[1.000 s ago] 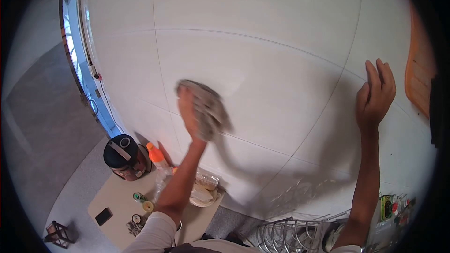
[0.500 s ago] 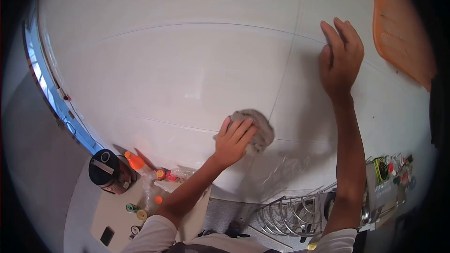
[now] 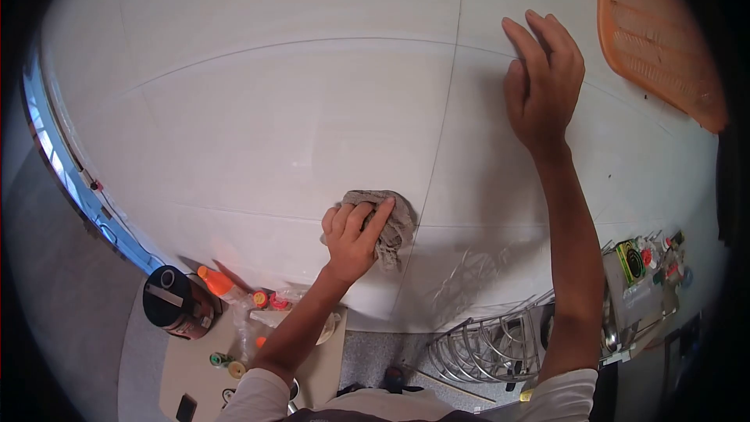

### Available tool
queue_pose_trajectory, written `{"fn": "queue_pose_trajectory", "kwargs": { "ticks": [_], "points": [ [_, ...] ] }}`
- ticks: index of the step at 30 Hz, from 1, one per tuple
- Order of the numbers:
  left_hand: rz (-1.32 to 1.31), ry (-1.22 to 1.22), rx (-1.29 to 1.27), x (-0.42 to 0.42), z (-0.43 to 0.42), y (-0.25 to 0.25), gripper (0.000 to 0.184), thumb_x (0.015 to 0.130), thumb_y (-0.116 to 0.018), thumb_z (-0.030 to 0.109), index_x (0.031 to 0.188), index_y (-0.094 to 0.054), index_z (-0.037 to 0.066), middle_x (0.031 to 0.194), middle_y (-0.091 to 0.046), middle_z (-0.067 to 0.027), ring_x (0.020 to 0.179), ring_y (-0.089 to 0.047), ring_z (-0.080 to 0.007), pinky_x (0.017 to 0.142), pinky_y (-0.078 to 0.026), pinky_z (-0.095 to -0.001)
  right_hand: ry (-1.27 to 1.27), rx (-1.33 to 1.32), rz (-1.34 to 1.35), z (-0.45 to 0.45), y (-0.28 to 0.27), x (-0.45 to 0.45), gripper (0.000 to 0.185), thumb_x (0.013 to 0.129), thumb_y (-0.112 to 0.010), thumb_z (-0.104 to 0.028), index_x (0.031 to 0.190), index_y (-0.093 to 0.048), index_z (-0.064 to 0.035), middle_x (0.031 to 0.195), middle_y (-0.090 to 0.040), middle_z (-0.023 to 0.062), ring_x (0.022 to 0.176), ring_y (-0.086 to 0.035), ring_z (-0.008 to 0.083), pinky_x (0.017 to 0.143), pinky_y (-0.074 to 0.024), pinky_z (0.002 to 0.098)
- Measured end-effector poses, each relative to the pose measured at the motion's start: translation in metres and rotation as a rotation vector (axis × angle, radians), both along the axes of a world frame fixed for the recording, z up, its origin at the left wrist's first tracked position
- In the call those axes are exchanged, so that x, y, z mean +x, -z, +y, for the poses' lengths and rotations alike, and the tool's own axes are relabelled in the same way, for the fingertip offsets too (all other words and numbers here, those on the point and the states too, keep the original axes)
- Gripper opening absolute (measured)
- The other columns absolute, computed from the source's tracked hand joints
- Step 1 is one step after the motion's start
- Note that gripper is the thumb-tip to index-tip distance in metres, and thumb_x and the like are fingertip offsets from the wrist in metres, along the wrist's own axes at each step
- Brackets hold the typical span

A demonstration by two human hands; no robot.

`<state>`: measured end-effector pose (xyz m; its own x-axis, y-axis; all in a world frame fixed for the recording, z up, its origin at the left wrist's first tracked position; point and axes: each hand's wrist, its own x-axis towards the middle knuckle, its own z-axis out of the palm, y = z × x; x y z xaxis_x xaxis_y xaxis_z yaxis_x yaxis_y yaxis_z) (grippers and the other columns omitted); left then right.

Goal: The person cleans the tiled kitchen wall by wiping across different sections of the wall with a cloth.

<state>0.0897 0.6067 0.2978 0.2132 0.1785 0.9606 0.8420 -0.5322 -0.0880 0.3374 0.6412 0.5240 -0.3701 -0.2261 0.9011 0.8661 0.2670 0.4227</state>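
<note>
**Rumpled cloth [image 3: 400,228] lying bunched under the left hand [image 3: 351,244]**

The cloth is resting against the tiled wall [image 3: 312,117], its folds spreading past the fingertips and its loose end drooping below them. The left hand is closing over it with curled fingers, pinning it to the surface; the thumb is not showing clearly. The cloth is looking soft, light and limp, probably slipping easily over the glossy wall and bunching under uneven pressure. Its thick middle is offering the surest hold, with the fingers spreading flat across the folds.

Up and to the right of that grip, the right hand [image 3: 551,90] is holding nothing, its fingers loosely parting and bending; whether it is touching the wall is unclear. Beyond it, an orange plastic basket [image 3: 652,39] is hanging. Below the grip to the right, a metal rack [image 3: 478,352] is standing; below to the left, an orange bottle [image 3: 216,283] is leaning beside a black appliance [image 3: 166,297].
</note>
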Motion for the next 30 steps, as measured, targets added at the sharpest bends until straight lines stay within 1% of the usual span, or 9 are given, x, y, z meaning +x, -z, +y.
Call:
{"fn": "queue_pose_trajectory", "kwargs": {
  "ticks": [3,10,12,16,19,21,25,27,30],
  "points": [
    [0.015,-0.026,-0.012,0.001,-0.001,-0.004,0.046,0.065,-0.071,0.027,0.11,-0.069,0.017,0.099,-0.053,-0.0035,0.092,-0.047,-0.0217,0.083,-0.033,-0.0385,-0.004,-0.007,0.002,0.001,0.0,0.001,0.046,0.079,-0.052,-0.002,0.121,-0.059,-0.0193,0.126,-0.052,0.0063,0.121,-0.047,0.027,0.099,-0.0335,0.0427],
    [0.065,0.026,0.001,-0.008,0.006,0.008,0.044,0.065,-0.07,0.028,0.108,-0.07,0.017,0.097,-0.052,-0.0035,0.093,-0.045,-0.0226,0.082,-0.032,-0.04,-0.008,-0.019,-0.003,0.002,0.001,0.001,0.048,0.077,-0.053,-0.001,0.121,-0.059,-0.0198,0.127,-0.052,0.0058,0.121,-0.047,0.0274,0.099,-0.0332,0.043],
    [-0.001,0.03,-0.022,-0.002,-0.001,-0.001,0.044,0.068,-0.06,0.011,0.111,-0.069,0.019,0.095,-0.053,-0.0013,0.09,-0.046,-0.0197,0.084,-0.034,-0.0382,-0.007,-0.012,-0.005,0.002,0.0,0.002,0.048,0.077,-0.053,-0.001,0.121,-0.059,-0.0198,0.127,-0.052,0.0057,0.121,-0.047,0.0276,0.099,-0.0332,0.043],
    [-0.005,-0.005,-0.007,0.001,-0.002,-0.005,0.044,0.068,-0.059,0.011,0.11,-0.069,0.019,0.094,-0.053,-0.0012,0.089,-0.046,-0.0192,0.082,-0.034,-0.0376,-0.021,-0.006,-0.015,0.0,-0.001,0.002,0.048,0.076,-0.054,0.0,0.12,-0.059,-0.0193,0.126,-0.052,0.0058,0.121,-0.047,0.0278,0.098,-0.0334,0.043],
    [0.005,-0.022,-0.002,-0.001,-0.001,-0.002,0.044,0.069,-0.059,0.012,0.111,-0.069,0.019,0.094,-0.053,-0.001,0.089,-0.045,-0.019,0.082,-0.034,-0.0375,-0.031,-0.013,-0.012,0.0,0.0,0.001,0.048,0.076,-0.054,0.0,0.12,-0.059,-0.0191,0.126,-0.052,0.0059,0.121,-0.047,0.0278,0.098,-0.0333,0.043],
    [0.019,0.023,-0.039,-0.003,0.001,0.001,0.045,0.069,-0.06,0.013,0.113,-0.069,0.02,0.094,-0.052,-0.0011,0.091,-0.044,-0.0194,0.085,-0.033,-0.0381,-0.023,-0.011,-0.013,0.001,0.0,0.001,0.048,0.076,-0.054,0.0,0.12,-0.059,-0.019,0.126,-0.052,0.0059,0.121,-0.047,0.0277,0.098,-0.0333,0.043],
    [-0.01,0.021,-0.025,0.001,0.001,0.001,0.046,0.069,-0.061,0.014,0.113,-0.069,0.02,0.094,-0.052,-0.0011,0.091,-0.044,-0.0202,0.086,-0.033,-0.0387,-0.015,-0.009,-0.015,0.002,0.0,0.0,0.049,0.076,-0.054,0.0,0.12,-0.059,-0.0194,0.126,-0.052,0.0059,0.121,-0.047,0.0281,0.098,-0.0334,0.0428],
    [-0.063,-0.054,-0.002,0.006,-0.001,-0.002,0.046,0.068,-0.062,0.015,0.113,-0.069,0.021,0.094,-0.052,-0.001,0.09,-0.044,-0.0205,0.087,-0.033,-0.0389,-0.016,-0.007,-0.016,0.001,-0.001,0.0,0.049,0.076,-0.054,0.0,0.12,-0.059,-0.0196,0.126,-0.052,0.0059,0.121,-0.047,0.0282,0.098,-0.0334,0.0427],
    [-0.041,-0.047,-0.002,0.005,-0.001,-0.002,0.047,0.068,-0.062,0.015,0.113,-0.069,0.021,0.094,-0.051,-0.0011,0.09,-0.044,-0.0204,0.087,-0.033,-0.0387,-0.021,-0.011,-0.011,0.001,0.0,-0.001,0.048,0.077,-0.054,0.0,0.121,-0.059,-0.0196,0.126,-0.052,0.0062,0.12,-0.047,0.0285,0.098,-0.0335,0.0427]
  ]
}}
